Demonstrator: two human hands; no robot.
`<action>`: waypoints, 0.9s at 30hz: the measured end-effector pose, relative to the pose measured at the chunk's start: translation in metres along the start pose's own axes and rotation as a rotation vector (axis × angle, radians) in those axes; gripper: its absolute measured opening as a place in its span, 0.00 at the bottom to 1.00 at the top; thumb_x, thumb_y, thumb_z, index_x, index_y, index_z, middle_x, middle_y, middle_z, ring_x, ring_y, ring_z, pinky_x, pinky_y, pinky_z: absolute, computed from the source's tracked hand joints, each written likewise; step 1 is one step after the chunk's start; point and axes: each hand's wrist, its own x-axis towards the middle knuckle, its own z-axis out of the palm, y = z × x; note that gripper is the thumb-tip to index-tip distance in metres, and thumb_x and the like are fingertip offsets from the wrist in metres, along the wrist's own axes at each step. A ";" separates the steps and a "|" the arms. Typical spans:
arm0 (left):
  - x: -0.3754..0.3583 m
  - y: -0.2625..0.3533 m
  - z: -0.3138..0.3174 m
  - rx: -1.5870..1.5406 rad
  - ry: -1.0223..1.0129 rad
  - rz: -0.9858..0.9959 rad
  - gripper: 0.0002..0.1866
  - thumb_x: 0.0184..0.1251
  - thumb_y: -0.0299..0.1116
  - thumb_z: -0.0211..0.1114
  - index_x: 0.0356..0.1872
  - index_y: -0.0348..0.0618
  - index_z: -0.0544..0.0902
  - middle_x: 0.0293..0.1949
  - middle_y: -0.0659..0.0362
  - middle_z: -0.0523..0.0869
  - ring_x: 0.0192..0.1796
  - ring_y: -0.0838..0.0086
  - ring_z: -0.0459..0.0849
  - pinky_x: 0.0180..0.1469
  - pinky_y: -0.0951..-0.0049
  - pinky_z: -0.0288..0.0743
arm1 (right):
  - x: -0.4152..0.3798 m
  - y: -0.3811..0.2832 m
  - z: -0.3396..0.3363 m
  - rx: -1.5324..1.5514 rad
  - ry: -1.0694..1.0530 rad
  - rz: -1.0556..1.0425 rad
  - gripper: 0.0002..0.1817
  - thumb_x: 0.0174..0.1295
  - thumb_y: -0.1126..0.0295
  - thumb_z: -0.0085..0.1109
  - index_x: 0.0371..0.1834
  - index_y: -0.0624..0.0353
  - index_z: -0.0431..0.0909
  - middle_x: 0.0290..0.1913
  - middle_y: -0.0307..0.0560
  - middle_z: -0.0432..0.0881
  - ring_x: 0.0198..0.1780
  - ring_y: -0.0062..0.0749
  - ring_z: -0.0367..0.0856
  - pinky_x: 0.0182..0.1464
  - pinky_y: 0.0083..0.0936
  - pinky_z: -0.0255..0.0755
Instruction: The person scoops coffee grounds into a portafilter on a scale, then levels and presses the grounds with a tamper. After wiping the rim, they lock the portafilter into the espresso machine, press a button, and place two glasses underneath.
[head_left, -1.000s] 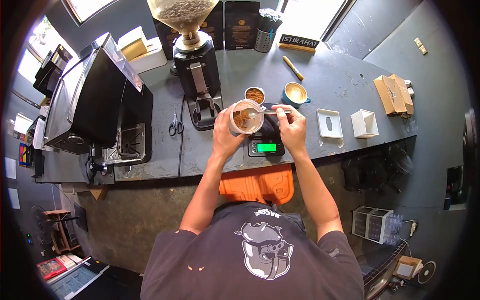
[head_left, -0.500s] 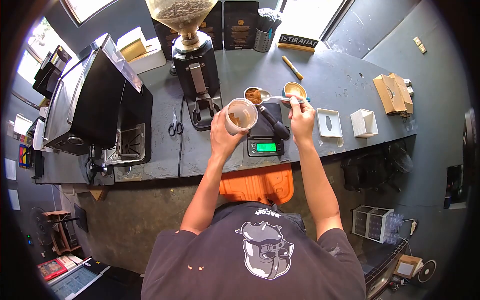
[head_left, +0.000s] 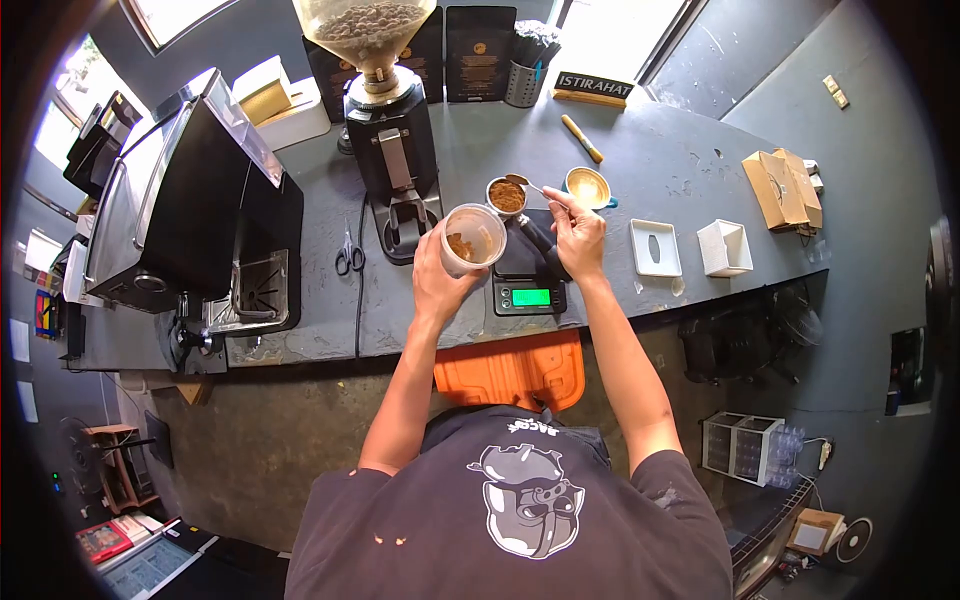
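Observation:
My left hand (head_left: 436,288) is wrapped round a translucent plastic cup (head_left: 486,228) tilted toward me, with a little brown coffee powder inside. In my right hand (head_left: 582,240) a small spoon (head_left: 530,184) is pinched by its handle. The spoon's bowl looks dark and sits just above the far rim of a portafilter (head_left: 507,196), whose basket is heaped with ground coffee. That portafilter rests on a black digital scale (head_left: 530,300) with a lit green display; its black handle runs toward me, partly behind my right hand. Right of the spoon stands a cup of coffee (head_left: 588,187) with pale foam.
A grinder (head_left: 390,150) with a bean hopper stands behind my left hand, scissors (head_left: 350,255) and a cable beside it. An espresso machine (head_left: 180,190) fills the left. Rightward are a white tray (head_left: 656,262), a white box (head_left: 724,248), cardboard (head_left: 780,190) and a brush-like stick (head_left: 582,138).
My right hand has moved left with the spoon. Its bowl has gone from shiny over the coffee to dark above the far rim. My left hand and the plastic cup have shifted slightly left.

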 end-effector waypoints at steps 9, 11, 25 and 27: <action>0.000 0.003 0.001 -0.025 0.008 0.034 0.47 0.39 0.34 0.85 0.67 0.43 0.73 0.60 0.51 0.80 0.64 0.54 0.77 0.67 0.56 0.71 | -0.006 -0.040 -0.030 0.236 -0.011 0.012 0.10 0.71 0.69 0.62 0.50 0.56 0.88 0.27 0.36 0.83 0.25 0.12 0.73 0.26 0.16 0.66; 0.001 0.005 0.003 -0.041 0.006 0.052 0.46 0.39 0.34 0.85 0.66 0.43 0.74 0.60 0.51 0.80 0.64 0.54 0.77 0.67 0.57 0.71 | -0.010 -0.056 -0.037 0.171 -0.140 -0.063 0.10 0.70 0.70 0.62 0.50 0.57 0.88 0.29 0.36 0.85 0.27 0.12 0.73 0.28 0.16 0.67; -0.003 0.009 0.011 -0.085 -0.034 0.178 0.46 0.41 0.27 0.81 0.69 0.44 0.72 0.62 0.50 0.78 0.65 0.53 0.77 0.67 0.58 0.72 | -0.046 -0.062 -0.006 -0.263 -0.354 -0.306 0.07 0.67 0.69 0.59 0.42 0.58 0.84 0.38 0.49 0.86 0.37 0.49 0.86 0.39 0.38 0.80; -0.003 0.012 0.011 -0.066 0.000 0.170 0.45 0.40 0.27 0.82 0.68 0.43 0.73 0.61 0.50 0.79 0.64 0.55 0.78 0.67 0.59 0.73 | -0.047 -0.060 -0.001 -0.174 -0.338 -0.227 0.08 0.68 0.70 0.58 0.42 0.59 0.85 0.35 0.49 0.87 0.33 0.43 0.87 0.37 0.34 0.79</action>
